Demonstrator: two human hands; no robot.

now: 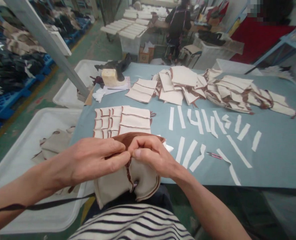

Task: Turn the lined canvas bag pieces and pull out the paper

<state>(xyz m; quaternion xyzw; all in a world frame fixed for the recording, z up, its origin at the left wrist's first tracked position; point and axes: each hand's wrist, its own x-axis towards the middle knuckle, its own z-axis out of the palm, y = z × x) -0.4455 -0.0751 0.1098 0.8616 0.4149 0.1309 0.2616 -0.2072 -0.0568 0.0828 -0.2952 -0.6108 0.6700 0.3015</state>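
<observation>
Between my two hands hangs a cream fabric piece (pixel 147 176) with brown-bound edges and a brown inner face, in front of my lap at the table's near edge. My left hand (pixel 95 158) pinches its brown seam with thumb and fingers together. Right beside it, my right hand (pixel 151 153) grips the same seam, index finger curled against the thumb. The two sets of fingertips nearly meet, and what lies exactly between them is hidden. Just beyond, overlapping rows of similar cream pieces (pixel 135 116) lie flat on the blue-grey table (pixel 275 160).
Loose white strips (pixel 181 116) and small pink-handled snips (pixel 214 155) lie to the right. A heap of cream pieces (pixel 185 78) covers the table's back. A yellowish block (pixel 109 77) sits at back left. White bins (pixel 43 115) stand left; a person (pixel 179 25) sits beyond.
</observation>
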